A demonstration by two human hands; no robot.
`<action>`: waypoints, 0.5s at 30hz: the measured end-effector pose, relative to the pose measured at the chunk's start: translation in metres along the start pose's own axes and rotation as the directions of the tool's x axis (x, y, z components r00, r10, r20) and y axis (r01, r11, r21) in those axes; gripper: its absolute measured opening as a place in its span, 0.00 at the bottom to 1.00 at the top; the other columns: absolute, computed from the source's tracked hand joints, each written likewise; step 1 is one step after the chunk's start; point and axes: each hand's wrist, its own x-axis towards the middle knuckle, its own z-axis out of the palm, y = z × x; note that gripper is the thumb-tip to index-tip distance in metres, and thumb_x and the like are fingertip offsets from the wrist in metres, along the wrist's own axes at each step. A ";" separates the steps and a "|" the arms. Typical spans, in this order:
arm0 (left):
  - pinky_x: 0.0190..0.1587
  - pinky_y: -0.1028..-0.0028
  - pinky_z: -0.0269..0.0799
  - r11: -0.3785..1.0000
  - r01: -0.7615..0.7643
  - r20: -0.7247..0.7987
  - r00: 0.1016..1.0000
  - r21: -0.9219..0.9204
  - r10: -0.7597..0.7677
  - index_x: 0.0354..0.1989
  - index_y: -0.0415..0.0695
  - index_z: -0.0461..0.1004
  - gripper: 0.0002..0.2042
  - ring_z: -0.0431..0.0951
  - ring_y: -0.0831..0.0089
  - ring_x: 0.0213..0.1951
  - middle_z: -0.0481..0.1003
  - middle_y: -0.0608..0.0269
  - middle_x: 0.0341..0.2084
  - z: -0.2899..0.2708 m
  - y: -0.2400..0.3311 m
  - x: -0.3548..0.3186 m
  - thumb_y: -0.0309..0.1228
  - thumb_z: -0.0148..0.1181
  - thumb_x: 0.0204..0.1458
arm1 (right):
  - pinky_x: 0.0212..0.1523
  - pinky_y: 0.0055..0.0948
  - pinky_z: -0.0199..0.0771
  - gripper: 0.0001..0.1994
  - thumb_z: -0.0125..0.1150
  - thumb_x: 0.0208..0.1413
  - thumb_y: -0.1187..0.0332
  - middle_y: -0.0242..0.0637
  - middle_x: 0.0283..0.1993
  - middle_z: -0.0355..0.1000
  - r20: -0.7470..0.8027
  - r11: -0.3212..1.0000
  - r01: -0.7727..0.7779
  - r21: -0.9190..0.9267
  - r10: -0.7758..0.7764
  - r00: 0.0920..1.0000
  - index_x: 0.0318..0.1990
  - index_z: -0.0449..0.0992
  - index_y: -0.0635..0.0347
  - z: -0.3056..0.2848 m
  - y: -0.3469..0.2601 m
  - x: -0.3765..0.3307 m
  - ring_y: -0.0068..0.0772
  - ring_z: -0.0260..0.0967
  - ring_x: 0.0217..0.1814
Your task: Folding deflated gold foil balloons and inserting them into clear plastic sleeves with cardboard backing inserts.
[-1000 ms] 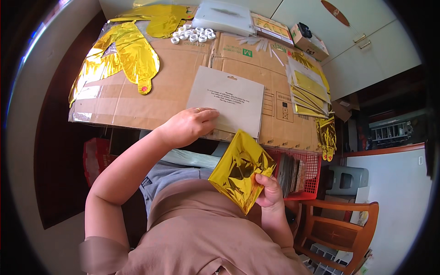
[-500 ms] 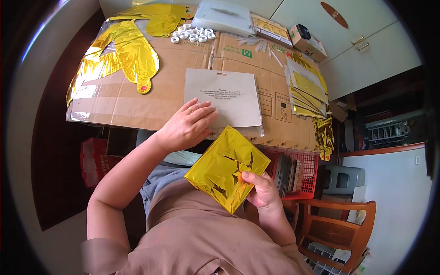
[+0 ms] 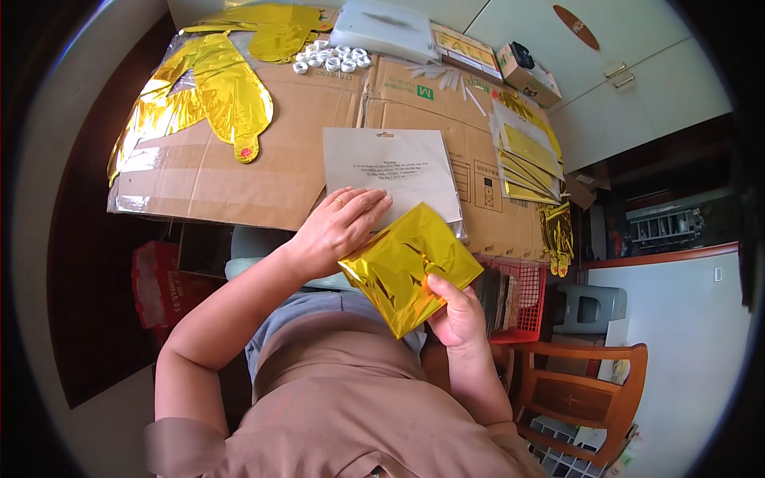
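Observation:
A folded square of shiny gold foil (image 3: 410, 259), like a flattened foil balloon, is in my right hand (image 3: 460, 317), the thumb pressing on its upper face. Flat on the cardboard, at the front of the work surface, lies a white plastic packaging bag (image 3: 398, 155) with a hang hole and small print. My left hand (image 3: 343, 227) rests on the bag's lower left part, fingers stretched out and holding nothing visible. The foil's left corner comes close to this hand. The foil's upper edge overlaps the bag's lower edge in view; whether they touch, I cannot tell.
Gold foil balloons (image 3: 231, 99) lie at the left. White tape rings (image 3: 335, 57) sit at the back, beside a clear plastic box (image 3: 382, 30). A stack of filled bags (image 3: 526, 155) is at the right. Below stand a red basket (image 3: 526, 299) and a wooden chair (image 3: 578, 394).
My right hand has brought the gold foil up and slightly right, turning it a little. My left hand has shifted slightly right and down along the bag.

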 end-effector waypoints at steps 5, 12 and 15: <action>0.64 0.56 0.66 0.999 0.036 -0.020 0.999 -0.032 -0.037 0.65 0.38 0.68 0.32 0.72 0.53 0.60 0.71 0.50 0.60 0.001 0.005 -0.001 0.29 0.68 0.49 | 0.64 0.40 0.71 0.24 0.59 0.61 0.78 0.37 0.62 0.73 -0.088 0.985 0.146 -0.089 -0.153 0.984 0.66 0.67 0.61 -0.004 0.000 -0.002 0.35 0.71 0.63; 0.60 0.55 0.69 0.998 0.006 -0.079 0.997 -0.059 -0.010 0.61 0.38 0.70 0.26 0.74 0.55 0.57 0.73 0.51 0.57 0.001 0.009 0.001 0.32 0.67 0.53 | 0.60 0.34 0.74 0.23 0.61 0.61 0.78 0.34 0.59 0.73 -0.170 0.986 0.164 -0.009 -0.163 0.972 0.64 0.69 0.60 -0.002 -0.005 -0.003 0.29 0.73 0.57; 0.60 0.56 0.69 0.999 0.006 -0.098 0.995 -0.049 -0.010 0.60 0.38 0.71 0.28 0.75 0.54 0.57 0.74 0.51 0.56 0.001 0.011 0.001 0.29 0.70 0.48 | 0.62 0.40 0.74 0.22 0.60 0.62 0.77 0.37 0.58 0.74 -0.205 0.982 0.183 -0.056 -0.190 0.960 0.64 0.68 0.61 0.002 0.001 -0.002 0.34 0.74 0.59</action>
